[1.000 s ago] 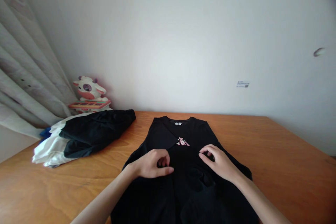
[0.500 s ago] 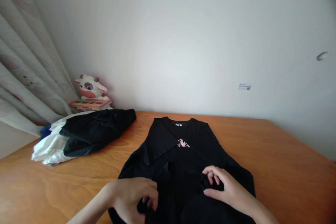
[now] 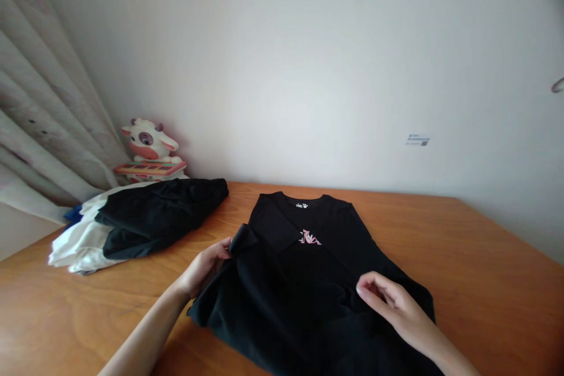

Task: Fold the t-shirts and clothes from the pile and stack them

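A black T-shirt lies front up on the table, its neckline towards the wall and a small pink cartoon figure printed on the chest. Its sleeves are folded inward across the front. At the shirt's left side, my left hand grips a lifted part of the cloth; its fingertips are partly hidden behind the fabric. My right hand is over the right half of the shirt, thumb and fingers pinched together on the cloth. The near end of the shirt is bunched and runs out of view at the bottom.
A heap of black and white clothes rests on the wooden table at the left. Behind it stands a cow-shaped toy keyboard, beside a curtain. A white wall bounds the table's far edge.
My left hand has moved left and away from me, raising the shirt's left side. My right hand has shifted slightly right, and its fingers have closed together.
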`<state>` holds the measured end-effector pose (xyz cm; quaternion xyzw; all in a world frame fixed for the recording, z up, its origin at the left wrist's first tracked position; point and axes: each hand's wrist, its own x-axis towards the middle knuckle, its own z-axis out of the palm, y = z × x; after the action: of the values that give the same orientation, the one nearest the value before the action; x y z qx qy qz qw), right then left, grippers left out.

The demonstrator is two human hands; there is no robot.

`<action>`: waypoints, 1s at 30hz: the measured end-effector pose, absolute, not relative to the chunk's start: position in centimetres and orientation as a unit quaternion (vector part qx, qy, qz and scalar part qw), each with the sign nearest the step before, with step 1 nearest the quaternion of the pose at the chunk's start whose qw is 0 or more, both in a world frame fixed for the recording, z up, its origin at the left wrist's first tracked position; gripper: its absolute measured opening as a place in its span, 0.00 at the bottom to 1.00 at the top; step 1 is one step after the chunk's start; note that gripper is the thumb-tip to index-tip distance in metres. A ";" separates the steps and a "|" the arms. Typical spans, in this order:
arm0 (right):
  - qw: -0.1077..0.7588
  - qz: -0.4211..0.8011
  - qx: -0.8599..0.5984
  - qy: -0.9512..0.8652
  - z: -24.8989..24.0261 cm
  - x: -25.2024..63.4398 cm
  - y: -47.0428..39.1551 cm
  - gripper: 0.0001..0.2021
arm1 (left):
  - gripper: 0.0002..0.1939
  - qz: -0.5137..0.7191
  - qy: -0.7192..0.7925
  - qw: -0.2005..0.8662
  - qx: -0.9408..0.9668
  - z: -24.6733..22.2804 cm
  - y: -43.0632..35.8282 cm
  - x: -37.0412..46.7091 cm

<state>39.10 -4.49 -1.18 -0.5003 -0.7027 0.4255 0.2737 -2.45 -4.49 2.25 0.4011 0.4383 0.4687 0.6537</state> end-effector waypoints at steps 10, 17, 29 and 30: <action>0.090 0.424 -0.465 -0.772 -0.6 39.8 -6.9 0.32 | 0.25 0.358 0.551 0.549 0.516 1.8 -5.0 -2.5; 0.143 0.429 -0.426 -0.783 0.0 39.8 -6.5 0.12 | 0.28 0.413 0.506 0.602 0.459 1.2 -5.2 -2.4; 0.481 0.393 -0.663 -0.418 -2.3 43.5 -2.8 0.27 | 0.16 0.614 0.557 0.506 0.239 1.9 -4.0 -3.3; 0.453 0.369 -0.688 -0.430 -2.5 43.7 -2.5 0.30 | 0.16 0.600 0.573 0.506 0.236 1.9 -3.7 -3.2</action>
<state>43.66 -2.45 -2.51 -0.6884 -0.4300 0.3694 0.4526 -3.17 -3.72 1.90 0.2363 0.5730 0.6001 0.5057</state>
